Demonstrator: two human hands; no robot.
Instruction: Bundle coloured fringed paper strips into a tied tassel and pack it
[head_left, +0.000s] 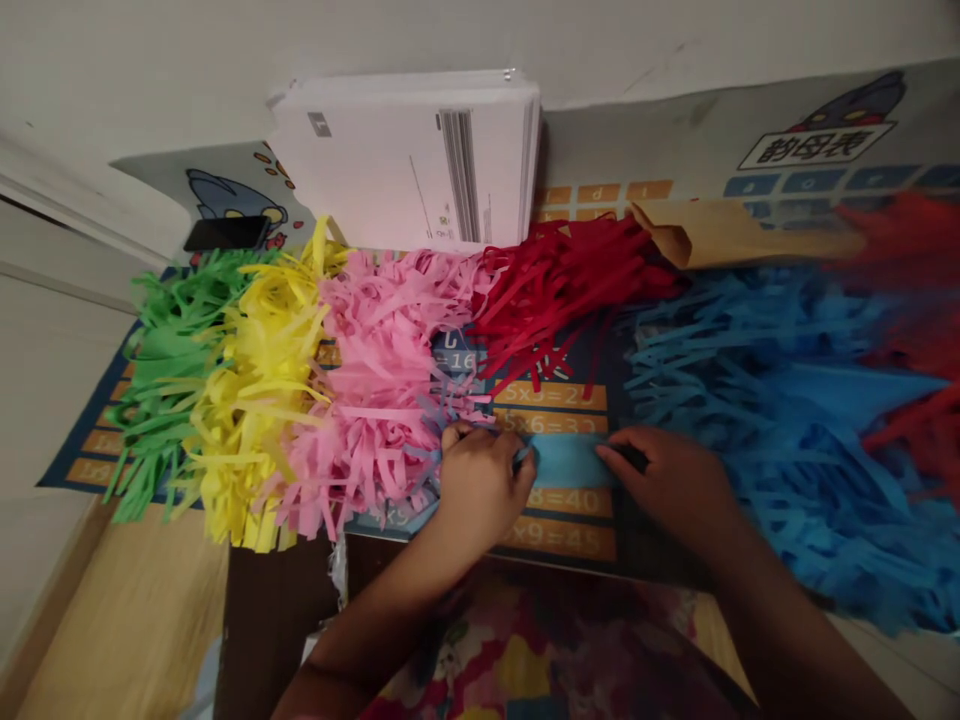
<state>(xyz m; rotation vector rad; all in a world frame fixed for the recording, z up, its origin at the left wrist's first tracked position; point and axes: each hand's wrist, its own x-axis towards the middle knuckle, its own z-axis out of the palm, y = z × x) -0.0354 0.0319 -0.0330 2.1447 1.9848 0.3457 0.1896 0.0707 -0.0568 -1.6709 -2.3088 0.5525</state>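
A flat band of blue fringed paper (566, 461) is stretched level between my two hands, low over the table mat. My left hand (480, 485) is closed on its left end, and thin bluish strips stick out beyond the fingers over the pink fringe. My right hand (675, 485) pinches the right end between thumb and fingers. To the left of my left hand lies a pile of pink fringed paper (375, 370). Right beside my right hand is a large heap of blue fringed paper (817, 420). Red fringed paper (570, 280) lies just beyond the band.
Yellow fringe (262, 390) and green fringe (176, 370) lie at the left, with a dark phone (226, 233) behind them. A white box (397, 165) stands against the wall. Brown paper (742, 235) and blurred red fringe (922, 300) are at the right. A printed mat (555, 540) covers the table.
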